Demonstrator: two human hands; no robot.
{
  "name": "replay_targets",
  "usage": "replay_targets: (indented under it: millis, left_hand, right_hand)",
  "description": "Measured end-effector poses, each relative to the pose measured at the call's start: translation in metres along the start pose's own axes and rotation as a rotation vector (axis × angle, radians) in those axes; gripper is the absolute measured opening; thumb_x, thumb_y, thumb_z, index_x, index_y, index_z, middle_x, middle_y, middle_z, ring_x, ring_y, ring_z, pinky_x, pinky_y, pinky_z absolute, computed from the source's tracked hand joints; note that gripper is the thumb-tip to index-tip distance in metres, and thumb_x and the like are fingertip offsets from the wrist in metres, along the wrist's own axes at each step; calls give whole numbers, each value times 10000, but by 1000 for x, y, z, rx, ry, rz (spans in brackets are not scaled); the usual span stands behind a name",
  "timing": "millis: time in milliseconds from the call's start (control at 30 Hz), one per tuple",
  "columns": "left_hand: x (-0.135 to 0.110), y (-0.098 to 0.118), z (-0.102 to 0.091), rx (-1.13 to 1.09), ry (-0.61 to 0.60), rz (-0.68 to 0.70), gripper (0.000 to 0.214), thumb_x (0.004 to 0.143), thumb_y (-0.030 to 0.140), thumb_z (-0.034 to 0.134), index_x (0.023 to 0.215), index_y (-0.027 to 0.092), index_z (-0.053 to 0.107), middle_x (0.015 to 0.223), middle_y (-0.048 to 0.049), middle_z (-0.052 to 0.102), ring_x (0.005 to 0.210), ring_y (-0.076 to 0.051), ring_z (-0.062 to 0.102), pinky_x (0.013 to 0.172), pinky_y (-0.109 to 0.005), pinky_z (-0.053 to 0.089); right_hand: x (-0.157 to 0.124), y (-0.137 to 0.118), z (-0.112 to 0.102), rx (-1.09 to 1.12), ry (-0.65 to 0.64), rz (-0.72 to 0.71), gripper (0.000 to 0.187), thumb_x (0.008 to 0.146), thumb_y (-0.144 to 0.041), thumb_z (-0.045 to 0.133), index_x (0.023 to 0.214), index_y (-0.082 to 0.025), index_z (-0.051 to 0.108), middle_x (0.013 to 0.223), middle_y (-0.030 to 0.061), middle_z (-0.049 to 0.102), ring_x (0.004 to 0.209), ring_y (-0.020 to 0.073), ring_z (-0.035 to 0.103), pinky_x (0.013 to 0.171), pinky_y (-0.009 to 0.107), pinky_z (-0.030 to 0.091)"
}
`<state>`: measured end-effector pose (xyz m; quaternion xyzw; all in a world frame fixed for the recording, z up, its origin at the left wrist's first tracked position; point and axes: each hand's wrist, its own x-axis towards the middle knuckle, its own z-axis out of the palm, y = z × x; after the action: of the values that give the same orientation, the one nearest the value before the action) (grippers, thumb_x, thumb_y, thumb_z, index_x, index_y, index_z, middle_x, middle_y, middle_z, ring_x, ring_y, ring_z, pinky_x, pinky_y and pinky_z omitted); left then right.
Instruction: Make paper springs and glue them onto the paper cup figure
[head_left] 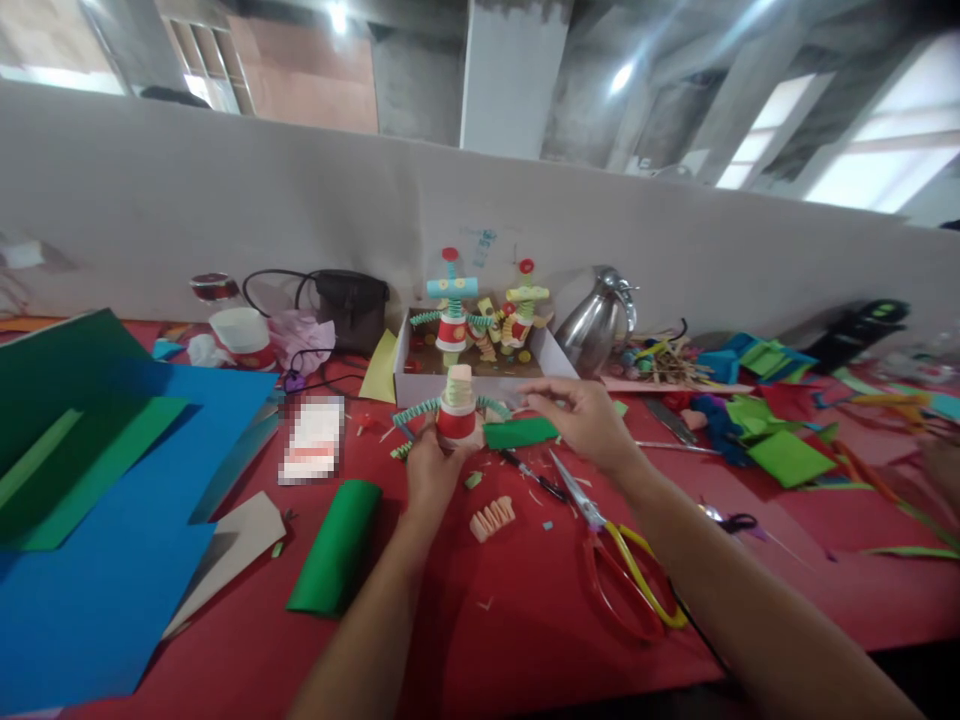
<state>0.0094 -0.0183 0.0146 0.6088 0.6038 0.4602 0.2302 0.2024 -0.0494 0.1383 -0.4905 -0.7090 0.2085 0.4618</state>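
My left hand [433,465] is closed around the base of a small paper-cup figure [456,424], red and white, with green pleated paper arms and a pale pleated neck on top. To its right, my right hand [585,415] hovers above the table with thumb and forefinger pinched together. Whatever sits between those fingertips is too small to make out. Beneath the hands lie a green paper strip [521,433], a black-handled craft knife [536,475] and a peach folded paper strip [493,519]. Large scissors [637,575] with red and yellow handles rest below my right wrist.
Two finished-looking figures [452,330] stand at a white box [487,388] behind the hands. A steel jug [598,320] is beside it. Green rolled paper [337,550] and blue sheets [172,590] lie left; paper scraps [787,455] crowd the right. Another person's hand [941,460] shows at the right edge.
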Motion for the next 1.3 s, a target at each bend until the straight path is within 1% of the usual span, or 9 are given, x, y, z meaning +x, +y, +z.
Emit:
replay_targets:
  millis: [167, 333, 567, 733, 833, 967, 1033, 1133, 1300]
  left_hand:
    - [2, 0, -4, 15, 14, 18, 634, 687, 339, 783, 1243, 122, 568, 1280, -201, 616, 1236, -304, 553, 1009, -402, 445]
    - [2, 1, -7, -15, -17, 21, 611, 704, 285, 760, 1265, 133, 574, 1180, -154, 678, 1075, -273, 641, 942, -378, 478]
    - [7, -17, -3, -199, -59, 34, 589, 705, 262, 739, 1266, 168, 583, 1162, -111, 696, 1001, -237, 659, 905, -360, 492]
    - [0, -5, -9, -109, -54, -17, 657, 692, 297, 761, 1300, 151, 559, 1247, -160, 656, 1142, -289, 611, 980, -406, 447]
    - [-18, 11, -33, 42, -19, -96, 630, 659, 269, 780, 1247, 127, 606, 1241, -197, 648, 1144, -327, 605, 977, -432, 442]
    - [-52, 18, -99, 147, 125, 19, 348, 784, 196, 600, 1118, 195, 699, 1002, -77, 725, 879, -215, 676, 849, -336, 506]
    - [-67, 15, -136, 223, 257, 9, 322, 786, 249, 605, 1085, 201, 714, 901, -51, 727, 815, -209, 676, 806, -324, 516]
    - [-85, 8, -176, 374, 261, -131, 364, 867, 415, 531, 1114, 211, 704, 855, -60, 730, 788, -222, 679, 760, -338, 515]
    - [-111, 0, -174, 587, 9, -84, 769, 725, 563, 677, 1379, 193, 510, 1222, -174, 637, 1133, -368, 579, 901, -480, 475]
  right_hand:
    - [-61, 10, 11, -127, -84, 2, 215, 870, -208, 562, 950, -246, 758, 930, 43, 760, 892, 221, 687, 830, 384, 518]
    - [-108, 15, 21, -147, -107, 21, 235, 884, -174, 534, 944, -253, 747, 937, 33, 756, 891, 207, 681, 821, 365, 516]
    - [-143, 11, 24, -71, -124, 97, 244, 894, -174, 527, 969, -268, 740, 959, 30, 751, 916, 204, 685, 843, 360, 517]
    - [-152, 19, 24, -48, -129, 131, 226, 903, -210, 532, 964, -274, 741, 956, 22, 751, 917, 195, 685, 850, 340, 510]
    - [-155, 22, 23, -47, -110, 187, 212, 886, -234, 557, 992, -269, 737, 968, 18, 751, 917, 192, 686, 848, 327, 511]
    - [-160, 23, 23, -35, -121, 238, 256, 852, -221, 575, 1058, -260, 720, 920, 13, 745, 836, 180, 680, 785, 299, 514]
    - [-162, 22, 24, -17, -159, 236, 256, 864, -228, 561, 1068, -254, 713, 896, 11, 739, 822, 173, 675, 774, 288, 504]
    - [-166, 17, 30, 8, -208, 257, 256, 922, -298, 512, 1081, -234, 702, 744, -1, 704, 734, 164, 659, 697, 268, 487]
    - [-168, 6, 42, 20, -261, 215, 279, 963, -327, 462, 1063, -235, 706, 632, -25, 640, 621, 141, 616, 638, 252, 462]
